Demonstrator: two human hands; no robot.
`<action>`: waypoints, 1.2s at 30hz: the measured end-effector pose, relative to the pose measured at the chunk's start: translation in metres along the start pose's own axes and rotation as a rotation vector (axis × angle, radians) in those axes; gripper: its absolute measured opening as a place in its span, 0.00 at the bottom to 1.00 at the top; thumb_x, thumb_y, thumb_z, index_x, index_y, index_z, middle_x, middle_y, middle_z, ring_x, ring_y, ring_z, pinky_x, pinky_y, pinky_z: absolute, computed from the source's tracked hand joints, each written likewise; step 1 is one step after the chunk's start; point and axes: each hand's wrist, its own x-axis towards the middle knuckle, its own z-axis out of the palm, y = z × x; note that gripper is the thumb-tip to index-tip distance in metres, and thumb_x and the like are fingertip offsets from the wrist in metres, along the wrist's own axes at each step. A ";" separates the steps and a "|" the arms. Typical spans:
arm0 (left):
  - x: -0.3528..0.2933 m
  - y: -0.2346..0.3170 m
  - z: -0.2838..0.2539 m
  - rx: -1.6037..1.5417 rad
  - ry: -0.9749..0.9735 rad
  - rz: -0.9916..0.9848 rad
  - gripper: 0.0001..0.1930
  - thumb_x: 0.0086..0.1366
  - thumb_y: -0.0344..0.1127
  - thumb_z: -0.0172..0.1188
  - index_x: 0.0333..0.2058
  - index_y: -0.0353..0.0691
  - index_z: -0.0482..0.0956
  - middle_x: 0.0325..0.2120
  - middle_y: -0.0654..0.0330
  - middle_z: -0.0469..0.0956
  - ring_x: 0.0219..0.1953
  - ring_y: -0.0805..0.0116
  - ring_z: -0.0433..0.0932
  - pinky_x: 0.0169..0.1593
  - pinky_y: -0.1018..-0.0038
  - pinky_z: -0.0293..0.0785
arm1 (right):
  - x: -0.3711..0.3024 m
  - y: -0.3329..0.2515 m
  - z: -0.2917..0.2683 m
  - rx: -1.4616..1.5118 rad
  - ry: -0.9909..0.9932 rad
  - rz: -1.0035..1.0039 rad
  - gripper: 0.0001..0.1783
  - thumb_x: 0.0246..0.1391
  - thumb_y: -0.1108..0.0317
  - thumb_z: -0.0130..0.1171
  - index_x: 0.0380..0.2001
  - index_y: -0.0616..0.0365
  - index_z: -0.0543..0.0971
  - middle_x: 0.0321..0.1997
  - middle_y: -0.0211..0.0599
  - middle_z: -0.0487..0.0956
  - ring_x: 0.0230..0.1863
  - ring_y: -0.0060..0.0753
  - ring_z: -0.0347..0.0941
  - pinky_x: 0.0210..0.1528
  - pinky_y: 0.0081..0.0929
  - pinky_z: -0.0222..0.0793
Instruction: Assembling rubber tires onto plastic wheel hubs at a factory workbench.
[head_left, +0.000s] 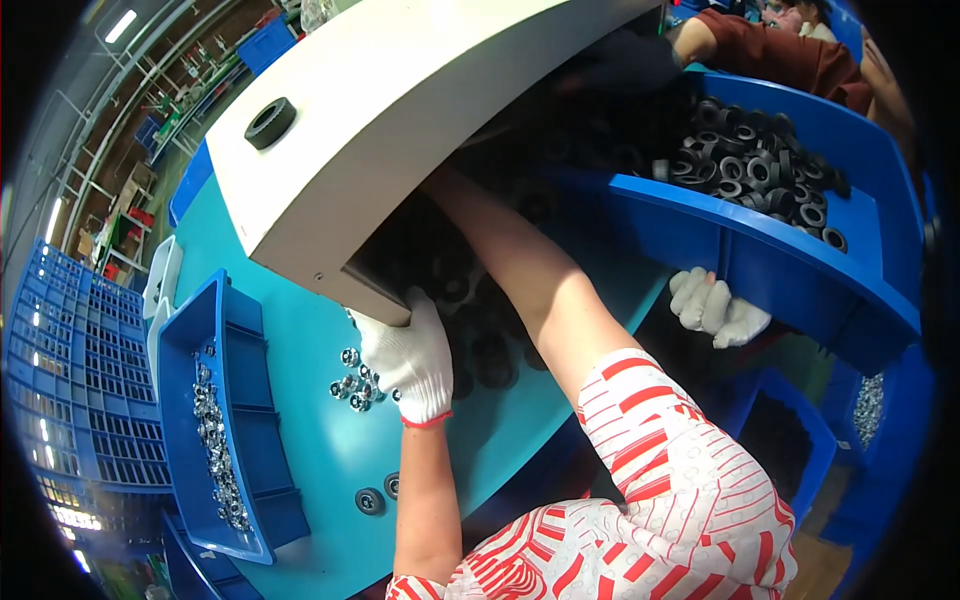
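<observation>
Left hand (412, 358) is gloved at the lower lip of the white housing (385, 110), small silver parts (358, 388) just beside it on the teal table (305, 400), and I can't tell whether its fingers pinch one or sit loose. My right forearm (530, 265) runs in under that housing, its hand hidden and its grip unreadable from here, among dark rings (456, 288) lying in shadow, so working blind could mean knuckles on the edge or the wrong piece. Down by my left forearm (428, 500), a careless pull back could knock the loose black wheel (370, 501) away.
</observation>
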 end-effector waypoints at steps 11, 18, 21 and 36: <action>0.002 0.002 -0.001 0.061 0.028 0.047 0.21 0.50 0.30 0.62 0.44 0.33 0.70 0.29 0.45 0.79 0.28 0.47 0.80 0.34 0.64 0.76 | -0.018 -0.077 -0.001 0.006 -0.088 -0.085 0.25 0.60 0.50 0.39 0.54 0.52 0.69 0.61 0.39 0.66 0.62 0.41 0.61 0.63 0.39 0.54; 0.001 0.010 -0.005 0.035 -0.049 0.038 0.35 0.52 0.32 0.59 0.59 0.35 0.58 0.34 0.42 0.78 0.31 0.43 0.79 0.37 0.61 0.76 | -0.032 -0.076 -0.038 -0.018 -0.169 -0.132 0.24 0.60 0.52 0.40 0.54 0.52 0.69 0.61 0.39 0.66 0.62 0.42 0.61 0.63 0.39 0.54; 0.004 0.005 -0.011 0.073 -0.050 0.028 0.40 0.52 0.32 0.58 0.63 0.36 0.51 0.36 0.40 0.78 0.33 0.42 0.79 0.40 0.61 0.75 | -0.032 -0.060 -0.053 -0.358 -0.231 -0.025 0.25 0.59 0.51 0.42 0.54 0.52 0.69 0.62 0.38 0.66 0.63 0.40 0.59 0.64 0.37 0.53; 0.001 -0.001 -0.015 0.068 0.003 0.045 0.21 0.52 0.29 0.60 0.46 0.33 0.69 0.26 0.46 0.78 0.27 0.46 0.79 0.33 0.65 0.75 | -0.006 0.013 0.000 -0.179 -0.402 0.119 0.32 0.53 0.46 0.47 0.60 0.44 0.64 0.66 0.35 0.61 0.66 0.39 0.54 0.64 0.36 0.52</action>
